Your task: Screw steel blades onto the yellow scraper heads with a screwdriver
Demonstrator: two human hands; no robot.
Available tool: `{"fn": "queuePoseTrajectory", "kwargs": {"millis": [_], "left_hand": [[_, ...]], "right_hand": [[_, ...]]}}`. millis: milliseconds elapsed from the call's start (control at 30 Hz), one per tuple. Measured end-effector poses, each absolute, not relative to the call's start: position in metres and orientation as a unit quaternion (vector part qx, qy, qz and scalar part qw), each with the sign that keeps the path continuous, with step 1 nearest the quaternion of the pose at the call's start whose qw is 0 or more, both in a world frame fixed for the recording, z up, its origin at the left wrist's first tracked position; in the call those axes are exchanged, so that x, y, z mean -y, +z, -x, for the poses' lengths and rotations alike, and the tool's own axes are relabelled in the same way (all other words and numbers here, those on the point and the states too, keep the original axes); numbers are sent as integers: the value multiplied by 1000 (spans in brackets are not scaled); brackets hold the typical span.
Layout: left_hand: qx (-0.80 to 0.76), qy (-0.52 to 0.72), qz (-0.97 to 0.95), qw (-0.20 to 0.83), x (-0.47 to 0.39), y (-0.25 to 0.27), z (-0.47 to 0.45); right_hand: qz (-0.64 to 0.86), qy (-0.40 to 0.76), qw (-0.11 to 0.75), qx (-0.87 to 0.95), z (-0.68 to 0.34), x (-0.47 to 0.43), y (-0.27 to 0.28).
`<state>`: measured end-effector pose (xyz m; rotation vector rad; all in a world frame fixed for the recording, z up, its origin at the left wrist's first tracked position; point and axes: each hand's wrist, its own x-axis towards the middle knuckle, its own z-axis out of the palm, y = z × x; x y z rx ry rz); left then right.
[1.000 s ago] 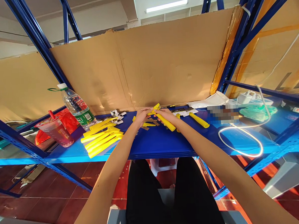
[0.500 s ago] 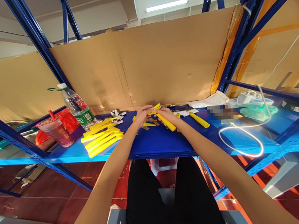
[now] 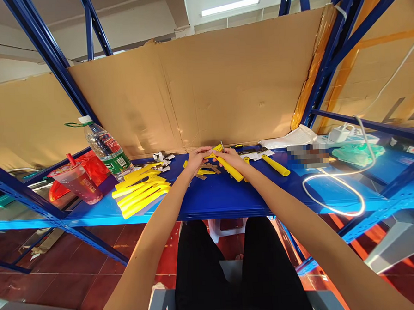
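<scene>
Both hands meet over the back middle of the blue shelf, closed around one yellow plastic handle. My left hand pinches its head end. My right hand wraps the part just below, and the shaft slants out towards me beneath it. A thin dark sliver stands up from the head end; its kind is too small to tell. Under my hands lie small yellow parts and several flat brownish metal pieces. Another yellow handle lies to the right of my right hand.
A pile of yellow handles lies on the left, near a water bottle and a lidded drink cup. A white cable loops over the right side. Cardboard walls off the back; blue posts frame the shelf.
The yellow tip at the head end no longer points up; a thin dark sliver shows there instead. Both hands keep nearly the same place and grip.
</scene>
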<state>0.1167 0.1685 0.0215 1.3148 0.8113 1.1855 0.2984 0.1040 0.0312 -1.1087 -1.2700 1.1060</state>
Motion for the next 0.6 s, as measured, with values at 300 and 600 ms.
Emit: {"fn": "queuePoseTrajectory", "kwargs": {"millis": [300, 600], "left_hand": [[-350, 502, -569, 549, -169, 20, -117], [-318, 503, -591, 545, -164, 24, -117]], "right_hand": [[458, 460, 527, 548, -298, -100, 31], [416, 450, 552, 565, -297, -104, 27]]}}
